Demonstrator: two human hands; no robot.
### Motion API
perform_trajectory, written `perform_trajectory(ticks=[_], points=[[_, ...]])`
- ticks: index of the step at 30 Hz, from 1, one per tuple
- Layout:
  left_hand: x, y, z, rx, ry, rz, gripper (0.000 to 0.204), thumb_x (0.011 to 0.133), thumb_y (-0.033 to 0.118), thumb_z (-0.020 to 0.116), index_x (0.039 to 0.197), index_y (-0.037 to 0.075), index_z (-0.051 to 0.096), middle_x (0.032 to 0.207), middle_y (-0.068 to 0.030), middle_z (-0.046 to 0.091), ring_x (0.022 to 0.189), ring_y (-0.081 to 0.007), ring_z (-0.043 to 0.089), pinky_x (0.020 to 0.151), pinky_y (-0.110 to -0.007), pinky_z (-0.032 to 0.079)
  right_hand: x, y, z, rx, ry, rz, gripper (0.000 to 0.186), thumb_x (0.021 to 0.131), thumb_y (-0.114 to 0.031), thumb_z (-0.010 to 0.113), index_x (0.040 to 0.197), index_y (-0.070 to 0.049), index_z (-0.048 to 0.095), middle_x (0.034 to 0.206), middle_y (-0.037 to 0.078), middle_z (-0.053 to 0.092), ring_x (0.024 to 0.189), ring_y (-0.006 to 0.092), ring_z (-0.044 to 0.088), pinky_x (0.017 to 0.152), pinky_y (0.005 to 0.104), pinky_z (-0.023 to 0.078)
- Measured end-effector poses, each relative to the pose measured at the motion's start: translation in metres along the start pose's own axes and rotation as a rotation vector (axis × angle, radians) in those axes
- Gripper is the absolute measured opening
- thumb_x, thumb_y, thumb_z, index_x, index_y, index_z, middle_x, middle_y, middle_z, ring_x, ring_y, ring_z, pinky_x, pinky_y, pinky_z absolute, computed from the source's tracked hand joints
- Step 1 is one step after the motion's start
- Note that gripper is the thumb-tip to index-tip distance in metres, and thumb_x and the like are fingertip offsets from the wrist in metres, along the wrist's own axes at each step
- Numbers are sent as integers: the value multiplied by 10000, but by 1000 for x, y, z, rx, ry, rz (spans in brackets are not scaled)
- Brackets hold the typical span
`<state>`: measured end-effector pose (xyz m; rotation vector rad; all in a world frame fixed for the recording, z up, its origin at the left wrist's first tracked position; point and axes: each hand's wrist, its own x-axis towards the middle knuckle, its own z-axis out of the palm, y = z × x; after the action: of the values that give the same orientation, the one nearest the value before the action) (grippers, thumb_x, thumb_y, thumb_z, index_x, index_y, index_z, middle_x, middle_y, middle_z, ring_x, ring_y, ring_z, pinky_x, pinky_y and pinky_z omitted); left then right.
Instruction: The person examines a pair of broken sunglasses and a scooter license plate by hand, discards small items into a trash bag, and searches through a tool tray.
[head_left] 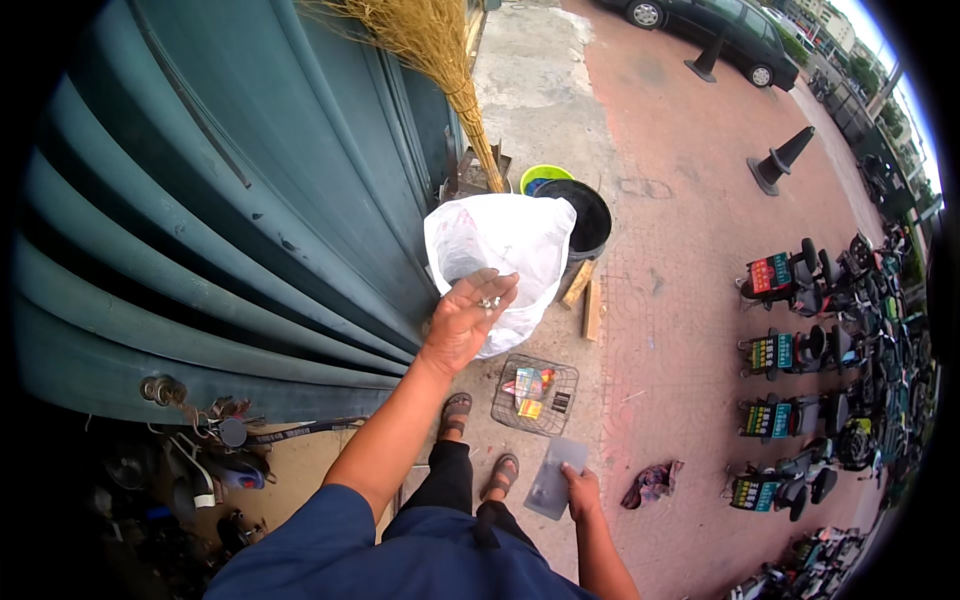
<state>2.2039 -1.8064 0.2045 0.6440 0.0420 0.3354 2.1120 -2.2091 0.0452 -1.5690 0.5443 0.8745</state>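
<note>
My left hand (463,318) is stretched forward over a large white sack (530,235) whose mouth is wide. Its fingers are curled around a few small shiny whitish pieces (489,302), too small to name. Down by my right side, my right hand (581,491) grips the edge of a flat translucent grey plastic box or tray (549,482). On the ground between the hands sits a wire basket (508,412) with small colourful packets (530,390) in it. The bottom of the sack is hidden.
Green folding metal doors (200,230) run along my left. Beyond the sack stand a straw broom (465,100), a black bucket (592,212) and a lime-green basin (545,173). Wood blocks (592,310) and a crumpled cloth (652,484) lie rightward; parked scooters (790,350) line the far right.
</note>
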Motion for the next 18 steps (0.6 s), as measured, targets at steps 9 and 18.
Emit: perform_trajectory(ticks=[9,18], points=[[21,-3,-8,-39,-3,-11,545,796,-181,491,1267,48,642,1269,-165,696,1360,-324,547,1243,-467,336,8,19,-2,40,4,-17,323,977,-169,681,1176,85,657,1064,131,720,912,210,684,833,327,540],[53,-30,-73,1129,365,-89,776,892,47,651,1587,20,308,1579,-204,431,1390,-286,483,1155,-397,364,0,9,0,-6,22,-15,290,978,-174,680,1129,74,672,1007,104,717,871,187,670,802,329,535]])
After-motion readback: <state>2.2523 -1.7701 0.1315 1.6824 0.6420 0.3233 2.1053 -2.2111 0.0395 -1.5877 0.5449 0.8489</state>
